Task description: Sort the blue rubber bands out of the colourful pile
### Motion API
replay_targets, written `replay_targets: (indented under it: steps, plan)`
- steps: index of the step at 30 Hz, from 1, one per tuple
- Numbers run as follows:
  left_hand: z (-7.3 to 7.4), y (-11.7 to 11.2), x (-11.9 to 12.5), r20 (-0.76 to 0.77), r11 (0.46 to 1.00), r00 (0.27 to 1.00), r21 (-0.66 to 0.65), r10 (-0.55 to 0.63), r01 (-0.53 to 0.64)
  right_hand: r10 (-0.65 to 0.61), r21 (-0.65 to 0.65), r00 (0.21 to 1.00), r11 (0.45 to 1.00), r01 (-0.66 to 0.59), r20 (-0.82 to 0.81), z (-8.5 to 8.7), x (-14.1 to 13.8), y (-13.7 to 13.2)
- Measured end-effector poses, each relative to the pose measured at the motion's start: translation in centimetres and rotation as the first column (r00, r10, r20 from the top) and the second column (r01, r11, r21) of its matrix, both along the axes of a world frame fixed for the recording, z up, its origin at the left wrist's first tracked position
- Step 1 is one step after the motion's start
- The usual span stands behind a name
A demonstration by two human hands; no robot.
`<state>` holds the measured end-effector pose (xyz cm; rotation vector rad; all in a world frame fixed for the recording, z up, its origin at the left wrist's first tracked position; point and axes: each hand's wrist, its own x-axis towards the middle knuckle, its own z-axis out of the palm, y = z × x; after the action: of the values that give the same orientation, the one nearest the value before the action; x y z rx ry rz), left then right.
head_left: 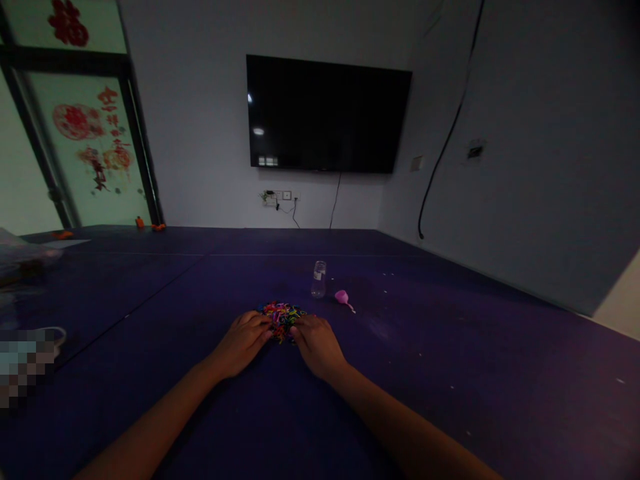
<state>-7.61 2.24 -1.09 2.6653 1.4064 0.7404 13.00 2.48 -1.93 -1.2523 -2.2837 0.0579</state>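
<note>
A heap of small, many-coloured clip-like pieces (283, 318) lies on the dark blue-purple surface in front of me; they look like paper clips, but the single pieces are too small to be sure. My left hand (247, 340) rests against the heap's left side, fingers stretched out and touching it. From the right, my right hand (316, 341) touches the heap in the same way, its fingers extended. Neither hand grips anything that I can see. Just beyond the heap stands a clear bottle (319, 280) with a small pale label. A pink scoop (342, 297) lies to the bottle's right.
Small white scraps dot the surface (430, 400) on the right. At the left edge are clear plastic wrapping (23, 257) and a blurred-out patch (25, 367). Orange objects (159, 227) sit by the door. A television (327, 115) hangs on the far wall.
</note>
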Motion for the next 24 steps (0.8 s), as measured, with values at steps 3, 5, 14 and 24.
replay_targets:
  steps: [3, 5, 14, 24]
  plan:
    - [0.0, 0.1, -0.1, 0.031, 1.0, 0.999, 0.005, -0.03, 0.03, -0.008, -0.001, 1.0, 1.0, 0.008, -0.004, 0.0, 0.0, 0.0]
    - [0.0, 0.1, -0.1, 0.089, 0.998, 0.994, -0.005, -0.056, 0.056, -0.017, -0.004, 1.0, 1.0, 0.017, -0.002, 0.0, 0.0, 0.0]
    - [0.7, 0.1, -0.6, 0.311, 0.989, 0.95, -0.13, -0.025, 0.068, -0.027, -0.013, 1.0, 1.0, 0.027, 0.001, 0.4, 0.1, -0.3]
    - [-1.0, 0.7, -0.8, -0.015, 0.999, 1.0, -0.052, -0.011, 0.011, -0.014, -0.015, 1.0, 1.0, 0.014, 0.008, -0.1, 0.0, 0.1]
